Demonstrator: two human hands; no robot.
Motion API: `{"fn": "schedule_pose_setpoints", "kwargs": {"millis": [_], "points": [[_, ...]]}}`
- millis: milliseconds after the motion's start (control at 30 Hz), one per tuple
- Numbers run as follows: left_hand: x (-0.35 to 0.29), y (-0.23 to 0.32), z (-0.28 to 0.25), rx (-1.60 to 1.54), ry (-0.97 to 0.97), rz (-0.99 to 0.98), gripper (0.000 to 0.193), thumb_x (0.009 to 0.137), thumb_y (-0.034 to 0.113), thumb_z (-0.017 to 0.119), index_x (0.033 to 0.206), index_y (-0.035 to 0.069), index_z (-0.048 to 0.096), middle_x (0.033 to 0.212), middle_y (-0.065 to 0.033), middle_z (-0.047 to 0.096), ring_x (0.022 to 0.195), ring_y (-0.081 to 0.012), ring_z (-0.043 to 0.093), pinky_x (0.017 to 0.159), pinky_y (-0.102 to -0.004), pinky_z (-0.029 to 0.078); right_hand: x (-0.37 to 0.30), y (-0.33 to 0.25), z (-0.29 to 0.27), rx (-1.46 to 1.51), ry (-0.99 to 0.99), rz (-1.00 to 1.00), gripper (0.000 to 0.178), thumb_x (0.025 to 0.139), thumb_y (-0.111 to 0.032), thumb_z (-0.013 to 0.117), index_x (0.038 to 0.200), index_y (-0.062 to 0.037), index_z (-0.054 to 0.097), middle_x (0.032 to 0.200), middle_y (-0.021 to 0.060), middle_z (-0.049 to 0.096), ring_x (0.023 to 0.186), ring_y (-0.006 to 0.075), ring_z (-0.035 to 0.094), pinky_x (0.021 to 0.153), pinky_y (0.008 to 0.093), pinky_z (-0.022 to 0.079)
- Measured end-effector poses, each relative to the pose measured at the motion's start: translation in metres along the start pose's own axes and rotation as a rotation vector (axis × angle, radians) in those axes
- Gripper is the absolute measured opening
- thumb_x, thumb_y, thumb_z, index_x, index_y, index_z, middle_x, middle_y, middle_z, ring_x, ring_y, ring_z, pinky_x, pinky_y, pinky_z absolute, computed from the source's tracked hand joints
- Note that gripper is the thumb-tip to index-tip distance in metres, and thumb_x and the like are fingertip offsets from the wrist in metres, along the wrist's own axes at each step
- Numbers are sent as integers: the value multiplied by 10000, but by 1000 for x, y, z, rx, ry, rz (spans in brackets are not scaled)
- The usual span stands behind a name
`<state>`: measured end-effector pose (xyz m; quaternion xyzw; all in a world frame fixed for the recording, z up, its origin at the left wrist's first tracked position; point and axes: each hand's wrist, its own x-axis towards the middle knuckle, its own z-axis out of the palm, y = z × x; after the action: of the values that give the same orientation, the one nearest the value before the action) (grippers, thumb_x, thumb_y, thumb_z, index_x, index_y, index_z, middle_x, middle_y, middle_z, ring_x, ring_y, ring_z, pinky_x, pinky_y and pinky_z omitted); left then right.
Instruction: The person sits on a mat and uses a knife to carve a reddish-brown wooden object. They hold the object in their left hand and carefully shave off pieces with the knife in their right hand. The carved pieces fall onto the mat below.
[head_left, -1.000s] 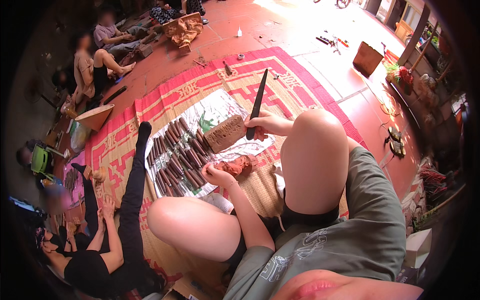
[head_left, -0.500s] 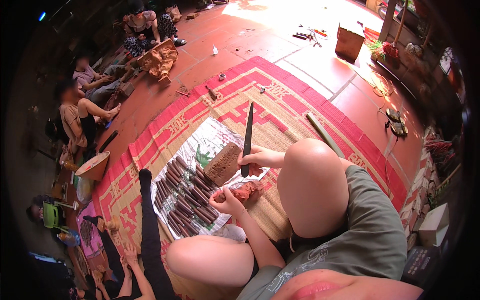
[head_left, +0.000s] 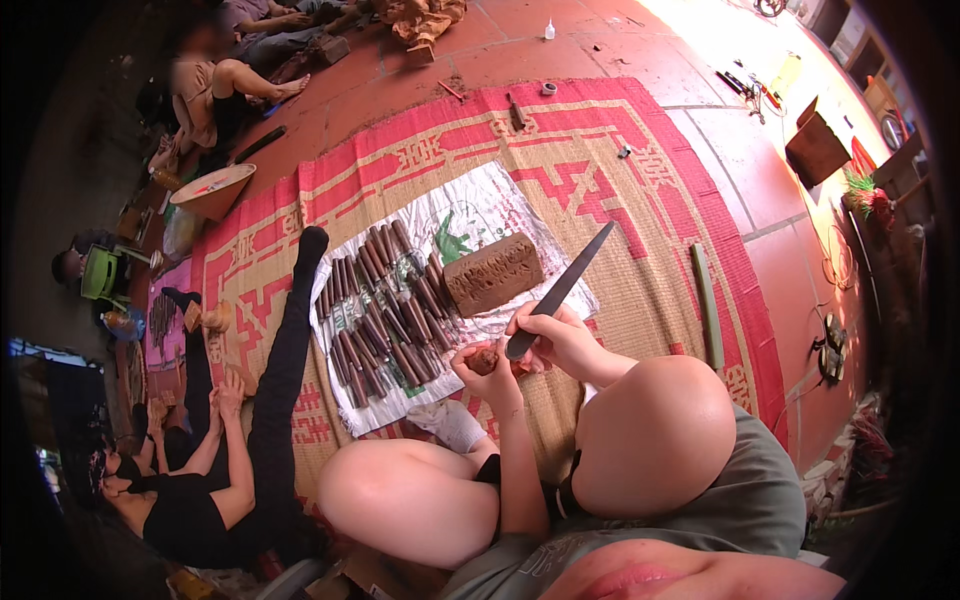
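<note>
- Nearest to me, at the lower centre of the frame, I see two bare bent knees [head_left: 655, 435], with a grey-green shirt [head_left: 740, 495] below them.
- Just below mid-frame, the left hand [head_left: 486, 374] is closed around a small reddish-brown carved piece [head_left: 484, 361]; I see only part of it between the fingers.
- Just right of that, the right hand [head_left: 557, 338] grips a long, dark, flat, tapering file-like tool [head_left: 565, 285]. Its rounded end sits near the left hand and its narrow tip slants toward the upper right. I cannot tell whether it touches the carved piece.
- Left of centre, many dark brown cylindrical wooden-handled tools [head_left: 372, 330] lie in rows on a white sheet printed in green and red [head_left: 500, 190].
- On the same sheet, at the centre, I find a rough brown rectangular block [head_left: 492, 275], pitted on its face, just beside the handles.
- Under all this spreads a red-and-tan woven mat [head_left: 640, 300]; a grey-green strip [head_left: 708, 305] lies along it at centre right.
- At lower left, a co-worker in black [head_left: 190, 510] sits with legs outstretched.
- Farther off, at upper left, I make out a pale conical hat [head_left: 215, 192] and another seated person [head_left: 235, 85].
- Farthest, at top centre, a small white bottle [head_left: 549, 30] stands on red floor tiles [head_left: 600, 65].
</note>
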<state>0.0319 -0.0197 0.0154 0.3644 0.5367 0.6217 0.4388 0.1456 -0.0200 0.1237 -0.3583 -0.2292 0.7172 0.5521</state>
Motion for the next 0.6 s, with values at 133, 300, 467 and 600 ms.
{"fn": "schedule_pose_setpoints", "kwargs": {"millis": [133,300,467,600], "points": [[-10,-12,-7,-188,32,-69,356,736,-20,615,967,90,366,933,-45,477,825,-118,483,741,-239,431,-7,3,10,69,-28,-24,181,883,-175,475,865,-9,544,637,86,581,463,97,510,384,198,378],[-15,-35,-20,-232,134,-122,363,761,57,642,1001,83,371,939,-45,477,846,-124,473,739,-247,423,-11,5,21,-106,-22,2,177,879,-183,484,865,-18,546,616,62,576,437,80,495,384,186,368],[-5,-40,-27,-84,248,-188,382,769,203,684,964,47,396,908,-48,449,822,-141,454,736,-271,414,-12,3,17,-314,-26,30,182,881,-184,473,850,-28,562,609,51,582,416,69,498,367,185,365],[-5,-24,-22,-19,286,-184,379,760,232,691,924,39,409,891,-52,444,804,-152,448,735,-283,416,-21,2,8,-391,83,11,177,874,-178,480,850,-25,566,641,66,597,454,88,544,372,197,393]]}}
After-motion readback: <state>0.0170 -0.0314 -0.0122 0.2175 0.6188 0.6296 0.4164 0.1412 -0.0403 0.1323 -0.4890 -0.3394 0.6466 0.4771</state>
